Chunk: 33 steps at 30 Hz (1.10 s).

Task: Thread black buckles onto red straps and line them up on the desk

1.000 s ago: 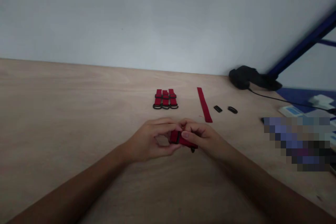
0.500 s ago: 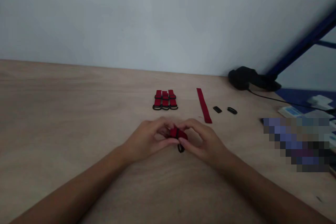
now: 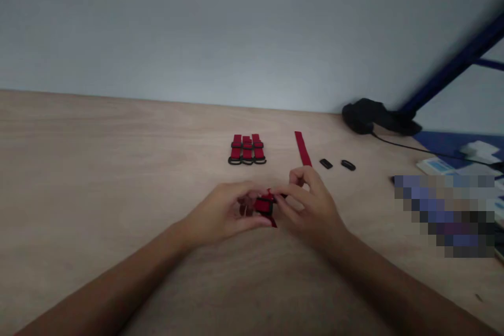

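Between my two hands is a red webbing strap (image 3: 263,205) threaded with a black slide buckle. My left hand (image 3: 226,210) is closed on it from the left, thumb below and fingers behind. From the right, my right hand (image 3: 311,202) pinches the strap's upper right part at the buckle with thumb and forefinger. A short red end hangs below my left thumb. Beyond my hands lie three finished-looking red straps (image 3: 247,149) side by side, each with black buckles. A loose flat red strap (image 3: 302,148) lies behind my right hand, its near end hidden by it.
To the right on the wooden table (image 3: 98,168) lie a black slide buckle (image 3: 326,164) and a black oval hook (image 3: 348,165). A black object with a cable (image 3: 366,115) rests by the wall. Blurred-out items and papers (image 3: 437,166) occupy the right edge.
My right hand has shifted its grip up the strap, its other fingers lifting over the loose strap's near end. The held strap has turned, and the dark ring below it no longer shows there.
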{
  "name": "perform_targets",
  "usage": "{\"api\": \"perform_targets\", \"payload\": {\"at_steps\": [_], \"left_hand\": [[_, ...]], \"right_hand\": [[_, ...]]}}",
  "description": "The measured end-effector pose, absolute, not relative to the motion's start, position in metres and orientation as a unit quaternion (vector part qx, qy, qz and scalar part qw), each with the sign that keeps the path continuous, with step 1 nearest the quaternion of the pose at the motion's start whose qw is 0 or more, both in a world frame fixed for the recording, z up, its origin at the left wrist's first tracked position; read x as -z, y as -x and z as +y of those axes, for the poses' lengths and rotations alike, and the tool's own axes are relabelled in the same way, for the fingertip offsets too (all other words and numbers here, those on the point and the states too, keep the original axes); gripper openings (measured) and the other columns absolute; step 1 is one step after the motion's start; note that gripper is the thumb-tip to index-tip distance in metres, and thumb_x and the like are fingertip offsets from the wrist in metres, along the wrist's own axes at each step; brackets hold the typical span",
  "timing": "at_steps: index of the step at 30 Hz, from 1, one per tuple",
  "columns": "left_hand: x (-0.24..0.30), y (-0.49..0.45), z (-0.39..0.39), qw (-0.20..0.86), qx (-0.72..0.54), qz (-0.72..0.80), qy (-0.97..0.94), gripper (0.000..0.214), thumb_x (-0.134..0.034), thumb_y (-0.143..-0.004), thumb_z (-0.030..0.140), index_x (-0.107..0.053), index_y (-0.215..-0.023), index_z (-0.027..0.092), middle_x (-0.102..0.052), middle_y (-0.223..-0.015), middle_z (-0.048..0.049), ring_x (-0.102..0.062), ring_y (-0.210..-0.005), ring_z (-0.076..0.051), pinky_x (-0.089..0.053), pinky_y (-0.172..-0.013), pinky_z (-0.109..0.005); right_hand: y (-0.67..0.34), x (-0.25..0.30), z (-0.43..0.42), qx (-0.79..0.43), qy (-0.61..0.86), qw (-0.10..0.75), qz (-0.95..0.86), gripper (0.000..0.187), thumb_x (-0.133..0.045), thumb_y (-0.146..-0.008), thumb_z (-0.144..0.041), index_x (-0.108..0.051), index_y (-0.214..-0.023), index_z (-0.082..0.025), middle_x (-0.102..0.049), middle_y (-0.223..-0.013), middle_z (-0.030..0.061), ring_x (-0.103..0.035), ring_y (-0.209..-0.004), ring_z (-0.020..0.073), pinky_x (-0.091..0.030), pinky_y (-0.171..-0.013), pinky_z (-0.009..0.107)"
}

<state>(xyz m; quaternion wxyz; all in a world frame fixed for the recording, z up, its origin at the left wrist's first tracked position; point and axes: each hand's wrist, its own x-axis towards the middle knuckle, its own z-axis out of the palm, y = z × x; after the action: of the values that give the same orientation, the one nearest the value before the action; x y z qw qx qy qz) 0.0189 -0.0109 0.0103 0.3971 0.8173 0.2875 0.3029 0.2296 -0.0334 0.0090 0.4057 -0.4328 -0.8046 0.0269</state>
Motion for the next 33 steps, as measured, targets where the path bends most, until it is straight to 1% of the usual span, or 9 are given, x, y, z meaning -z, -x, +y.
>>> {"api": "perform_targets", "payload": {"at_steps": [3,8,14,18,20,24,27,31,33], "left_hand": [[-0.008,-0.02,-0.01,0.395,-0.303,0.302,-0.813,0.018,-0.065,-0.085,0.022,-0.065,-0.102,0.018,-0.069,-0.087,-0.0026,-0.064,-0.076,-0.014,-0.052,-0.069,-0.025],[-0.004,-0.022,-0.008,0.393,-0.342,0.356,-0.776,0.008,-0.063,-0.082,0.016,-0.063,-0.09,0.017,-0.069,-0.082,-0.0014,-0.065,-0.072,-0.013,-0.053,-0.065,-0.023],[-0.001,-0.026,-0.012,0.412,-0.346,0.39,-0.747,0.007,-0.061,-0.08,0.013,-0.059,-0.085,0.017,-0.069,-0.078,-0.0005,-0.068,-0.07,-0.014,-0.055,-0.065,-0.025],[-0.001,-0.026,-0.012,0.376,-0.335,0.424,-0.753,0.008,-0.063,-0.08,0.019,-0.056,-0.077,0.017,-0.065,-0.071,0.0004,-0.064,-0.063,-0.014,-0.05,-0.056,-0.023],[-0.002,-0.027,-0.012,0.347,-0.332,0.431,-0.764,0.008,-0.061,-0.081,0.018,-0.056,-0.076,0.017,-0.064,-0.07,0.0002,-0.063,-0.062,-0.014,-0.049,-0.055,-0.023],[-0.007,-0.026,-0.014,0.273,-0.292,0.403,-0.824,0.008,-0.061,-0.083,0.02,-0.056,-0.077,0.017,-0.063,-0.07,0.0004,-0.059,-0.061,-0.013,-0.046,-0.057,-0.024],[-0.015,-0.023,-0.017,0.222,-0.269,0.354,-0.868,0.011,-0.061,-0.085,0.028,-0.058,-0.083,0.017,-0.062,-0.079,-0.0027,-0.057,-0.069,-0.016,-0.048,-0.065,-0.028],[-0.019,-0.016,-0.017,0.16,-0.304,0.309,-0.887,0.035,-0.062,-0.084,0.028,-0.057,-0.117,0.019,-0.057,-0.111,-0.0115,-0.054,-0.103,-0.024,-0.048,-0.088,-0.039],[-0.017,-0.014,-0.015,0.17,-0.296,0.272,-0.9,0.041,-0.062,-0.085,0.026,-0.054,-0.124,0.02,-0.055,-0.12,-0.0121,-0.052,-0.111,-0.024,-0.046,-0.095,-0.041]], "right_hand": [[-0.229,-0.008,-0.035,-0.101,0.47,0.389,-0.786,0.013,-0.056,-0.087,-0.016,-0.066,-0.093,-0.022,-0.061,-0.077,0.0036,-0.056,-0.067,0.0158,-0.046,-0.057,0.028],[-0.22,-0.008,-0.04,-0.278,0.513,0.39,-0.712,0.005,-0.057,-0.087,-0.025,-0.057,-0.089,-0.021,-0.067,-0.079,0.0022,-0.061,-0.063,0.0139,-0.046,-0.051,0.023],[-0.218,-0.008,-0.041,-0.345,0.461,0.398,-0.714,0.02,-0.066,-0.082,-0.026,-0.058,-0.098,-0.021,-0.067,-0.092,0.0042,-0.064,-0.073,0.0153,-0.053,-0.065,0.027],[-0.217,-0.008,-0.041,-0.294,0.466,0.429,-0.716,0.008,-0.066,-0.082,-0.024,-0.059,-0.08,-0.021,-0.067,-0.101,0.0079,-0.065,-0.092,0.0205,-0.053,-0.079,0.034],[-0.216,-0.008,-0.04,-0.306,0.463,0.414,-0.722,0.014,-0.061,-0.086,-0.023,-0.061,-0.072,-0.02,-0.067,-0.106,0.0084,-0.063,-0.1,0.0215,-0.051,-0.086,0.036],[-0.216,-0.006,-0.037,-0.387,0.468,0.399,-0.687,0.013,-0.058,-0.087,-0.027,-0.064,-0.077,-0.02,-0.068,-0.104,0.0075,-0.064,-0.098,0.0206,-0.05,-0.085,0.034],[-0.221,-0.007,-0.033,-0.41,0.453,0.393,-0.688,0.013,-0.056,-0.088,-0.026,-0.059,-0.077,-0.019,-0.065,-0.093,0.0058,-0.062,-0.088,0.0189,-0.049,-0.079,0.031],[-0.228,-0.011,-0.031,-0.434,0.403,0.372,-0.715,0.017,-0.052,-0.089,-0.026,-0.05,-0.074,-0.02,-0.061,-0.092,0.005,-0.057,-0.085,0.0178,-0.046,-0.075,0.03],[-0.229,-0.012,-0.032,-0.456,0.386,0.351,-0.721,0.016,-0.051,-0.089,-0.027,-0.048,-0.075,-0.02,-0.059,-0.09,0.0045,-0.056,-0.084,0.0175,-0.045,-0.074,0.029]]}}
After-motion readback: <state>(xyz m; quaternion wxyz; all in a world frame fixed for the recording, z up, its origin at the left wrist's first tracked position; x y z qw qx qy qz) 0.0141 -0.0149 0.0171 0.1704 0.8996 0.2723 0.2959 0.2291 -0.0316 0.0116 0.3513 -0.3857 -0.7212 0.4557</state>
